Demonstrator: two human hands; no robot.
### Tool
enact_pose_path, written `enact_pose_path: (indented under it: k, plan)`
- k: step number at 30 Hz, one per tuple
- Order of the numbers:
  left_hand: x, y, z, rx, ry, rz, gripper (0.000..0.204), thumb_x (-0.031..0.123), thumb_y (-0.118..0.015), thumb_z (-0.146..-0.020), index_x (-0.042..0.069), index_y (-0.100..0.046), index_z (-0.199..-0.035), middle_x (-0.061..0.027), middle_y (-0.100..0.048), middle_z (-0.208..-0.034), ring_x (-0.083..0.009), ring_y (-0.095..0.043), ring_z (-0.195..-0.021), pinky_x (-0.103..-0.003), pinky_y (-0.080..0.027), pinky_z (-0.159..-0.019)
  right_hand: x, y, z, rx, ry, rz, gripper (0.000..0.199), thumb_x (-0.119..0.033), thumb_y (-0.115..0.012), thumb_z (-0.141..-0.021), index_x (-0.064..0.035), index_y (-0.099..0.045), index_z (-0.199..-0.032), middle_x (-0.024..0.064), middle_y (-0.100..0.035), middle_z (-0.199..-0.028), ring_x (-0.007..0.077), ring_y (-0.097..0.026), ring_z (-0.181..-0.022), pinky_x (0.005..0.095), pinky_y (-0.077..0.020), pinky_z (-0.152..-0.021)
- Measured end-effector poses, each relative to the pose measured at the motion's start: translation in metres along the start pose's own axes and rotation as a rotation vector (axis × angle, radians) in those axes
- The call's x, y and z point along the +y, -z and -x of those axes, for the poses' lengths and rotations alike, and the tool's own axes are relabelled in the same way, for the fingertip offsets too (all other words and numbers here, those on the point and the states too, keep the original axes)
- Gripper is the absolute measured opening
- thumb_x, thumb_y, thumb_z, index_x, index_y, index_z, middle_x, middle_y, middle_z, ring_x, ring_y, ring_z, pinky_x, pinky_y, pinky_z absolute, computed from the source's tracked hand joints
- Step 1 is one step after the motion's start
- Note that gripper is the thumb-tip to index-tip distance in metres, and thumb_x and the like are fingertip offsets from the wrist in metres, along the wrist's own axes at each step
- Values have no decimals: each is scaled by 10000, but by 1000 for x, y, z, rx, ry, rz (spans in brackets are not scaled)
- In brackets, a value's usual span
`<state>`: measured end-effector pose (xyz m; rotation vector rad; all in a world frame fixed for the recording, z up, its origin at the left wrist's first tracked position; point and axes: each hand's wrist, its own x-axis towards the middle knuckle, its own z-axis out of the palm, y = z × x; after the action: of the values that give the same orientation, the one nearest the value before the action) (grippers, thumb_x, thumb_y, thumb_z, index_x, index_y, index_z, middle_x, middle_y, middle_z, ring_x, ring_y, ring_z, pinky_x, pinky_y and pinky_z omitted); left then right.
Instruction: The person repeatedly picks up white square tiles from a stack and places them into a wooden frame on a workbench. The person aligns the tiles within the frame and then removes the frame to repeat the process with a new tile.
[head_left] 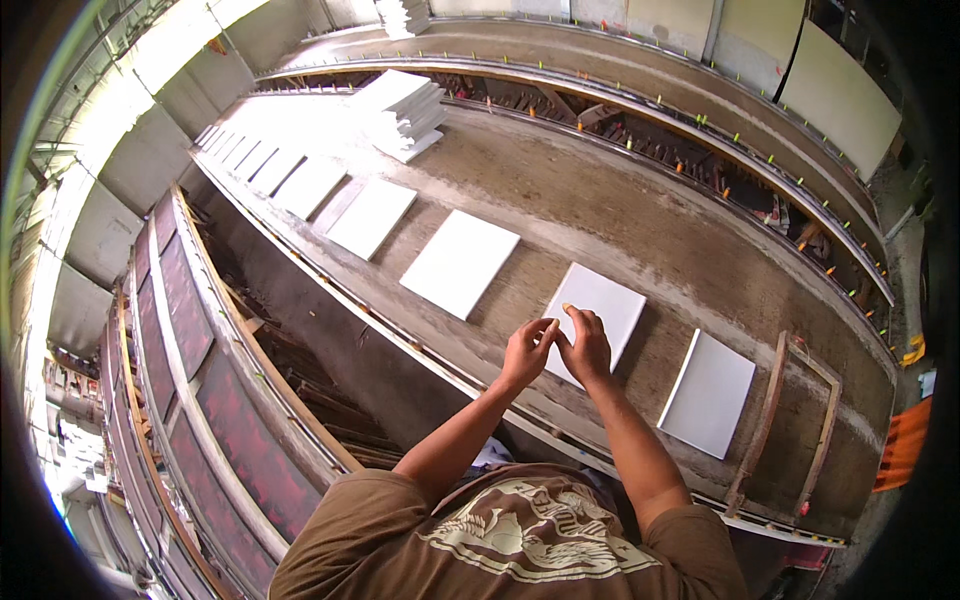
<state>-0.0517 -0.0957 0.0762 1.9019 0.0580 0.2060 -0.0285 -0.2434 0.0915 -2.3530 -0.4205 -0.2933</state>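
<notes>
My left hand (pixel 530 352) and my right hand (pixel 587 342) meet above a white rectangular panel (pixel 610 300) lying flat on a long brown table. The fingertips of both hands are pinched close together; whatever they hold, if anything, is too small to make out. Left of this panel lies another white panel (pixel 461 262), and farther along a third (pixel 372 219), with several more in a row toward the far left. To the right of my hands rests a white panel (pixel 708 394) with a raised-looking left edge.
A wooden frame (pixel 773 420) lies at the table's right end. Stacked white sheets (pixel 400 110) stand farther back on the table (pixel 600 190). Long parallel tables flank it, one with dark red-patterned panels (pixel 255 440). Small orange and green pegs line the far rail. Orange material (pixel 905 445) hangs at right.
</notes>
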Motion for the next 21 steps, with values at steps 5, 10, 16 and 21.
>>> enact_pose_path:
  k: [5, 10, 16, 21]
  plan:
    - [-12, 71, -37, -29, 9, -8, 346, 287, -645, -1001, -17, -703, -1157, -185, -718, -1045, -269, -701, -936, -371, -544, -827, -43, -60, -41, 21, -5, -52, 509, -323, -710, -923, -22, -575, -1312, 194, -633, -1170, 382, -602, -1123, 457, -502, -950]
    - [-34, 115, -60, -8, 65, 48, 386, 297, -633, -1019, -46, -678, -1191, -159, -731, -1055, -204, -695, -982, -348, -544, -854, -73, -96, -60, 12, -2, -78, 534, -360, -695, -940, -9, -570, -1323, 202, -640, -1195, 369, -615, -1129, 454, -501, -959]
    - [-26, 138, -72, 70, 84, 149, 384, 311, -613, -1031, -28, -685, -1197, -165, -729, -1056, -216, -704, -953, -338, -550, -829, -82, -116, -88, -24, 8, -163, 613, -503, -632, -954, -24, -567, -1331, 209, -644, -1192, 381, -611, -1125, 470, -502, -952]
    - [-49, 168, -95, 119, 76, 208, 403, 313, -613, -1037, -6, -631, -1282, -167, -716, -1114, -212, -693, -992, -336, -550, -856, -100, -146, -122, -12, -34, -249, 607, -466, -670, -929, -13, -569, -1320, 207, -652, -1190, 363, -623, -1113, 461, -504, -954]
